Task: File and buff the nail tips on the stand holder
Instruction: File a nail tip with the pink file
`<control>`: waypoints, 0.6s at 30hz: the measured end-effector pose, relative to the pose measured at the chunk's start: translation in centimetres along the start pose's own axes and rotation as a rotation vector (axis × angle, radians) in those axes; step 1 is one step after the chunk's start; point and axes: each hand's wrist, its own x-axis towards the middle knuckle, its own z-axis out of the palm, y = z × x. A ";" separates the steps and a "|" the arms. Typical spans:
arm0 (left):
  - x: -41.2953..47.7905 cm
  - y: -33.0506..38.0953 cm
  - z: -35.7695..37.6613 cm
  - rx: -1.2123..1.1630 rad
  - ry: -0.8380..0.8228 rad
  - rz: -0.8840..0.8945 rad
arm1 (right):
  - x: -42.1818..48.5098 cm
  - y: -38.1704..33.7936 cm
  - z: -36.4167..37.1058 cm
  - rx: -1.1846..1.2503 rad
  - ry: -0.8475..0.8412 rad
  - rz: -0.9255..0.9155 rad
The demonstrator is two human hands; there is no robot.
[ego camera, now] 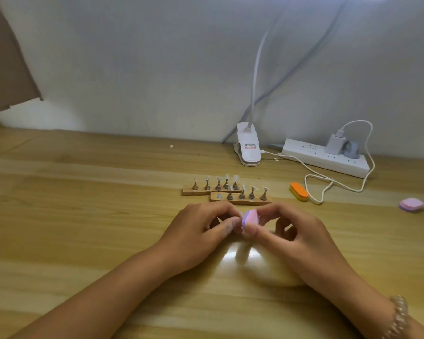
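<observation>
The front stand holder strip (246, 202) lies on the wooden table (83, 216) and carries four metal pegs with nail tips (253, 188), plus one bare round disc (220, 196) at its left end. A second holder strip (188, 190) lies just behind it and offset to its left, touching or nearly so, with five pegs that each hold a tip. Just in front of the front strip, both hands are raised off the table. The right hand (291, 231) grips a pink-and-purple buffer block (251, 217) between thumb and curled fingers. The left hand (201, 231) has its fingers curled, with thumb and forefinger pinching a small pale piece (237, 225) against the block's left edge; blur prevents identifying that piece. An orange file block (299, 191) lies to the right of the front strip, and a pink block (411, 204) lies well further right. A white clip lamp (249, 148) stands behind the strip. A power strip (326, 159) with a charger (334, 144) plugged in lies behind and to the right. A beaded bracelet (399, 314) is on the right wrist.
</observation>
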 end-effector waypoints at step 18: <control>0.1 0.1 0.0 0.036 -0.024 0.033 | -0.3 -0.6 0.4 -0.154 -0.036 -0.124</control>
